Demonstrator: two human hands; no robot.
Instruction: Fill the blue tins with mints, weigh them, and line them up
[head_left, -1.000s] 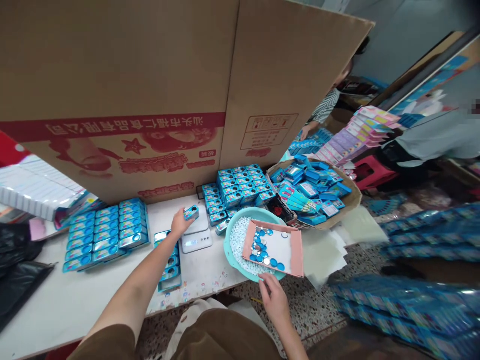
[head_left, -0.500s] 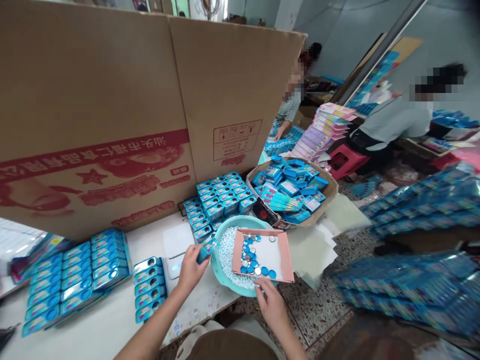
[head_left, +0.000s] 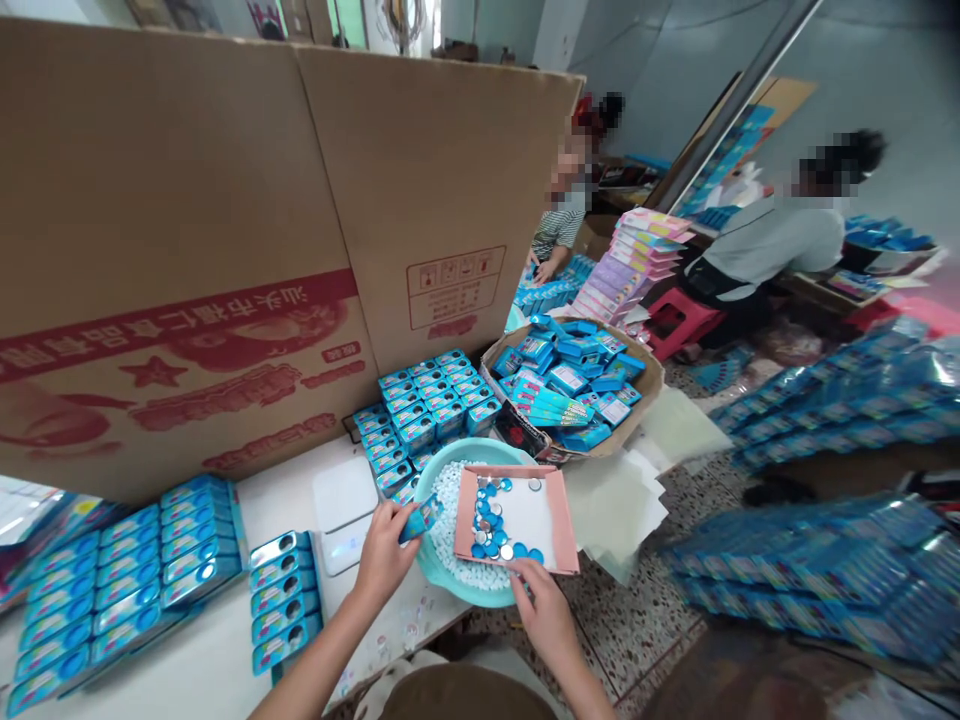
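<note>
My left hand [head_left: 384, 555] grips a small blue tin [head_left: 421, 520] at the left rim of a turquoise basin [head_left: 429, 572]. White pellets [head_left: 444, 500] fill the basin. Across its top rests a shallow pink cardboard tray [head_left: 564, 520] holding several round blue and silver caps [head_left: 491, 535], mostly toward its left and near sides. My right hand [head_left: 546, 605] is at the tray's near edge, its thumb and fingers drawn together close to the caps; what lies between the fingertips is too small to make out.
Blue tins with round holes stand in rows behind the basin [head_left: 427, 400] and to the left [head_left: 281, 600]. A white scale [head_left: 349, 545] lies between. A carton [head_left: 645, 400] of blue tins stands right of a tall cardboard panel [head_left: 187, 200]. Two co-workers sit beyond.
The whole view has shifted slightly, so the basin and stacks appear further left. My left hand keeps the blue tin, now a little more over the basin. My right hand stays by the tray.
</note>
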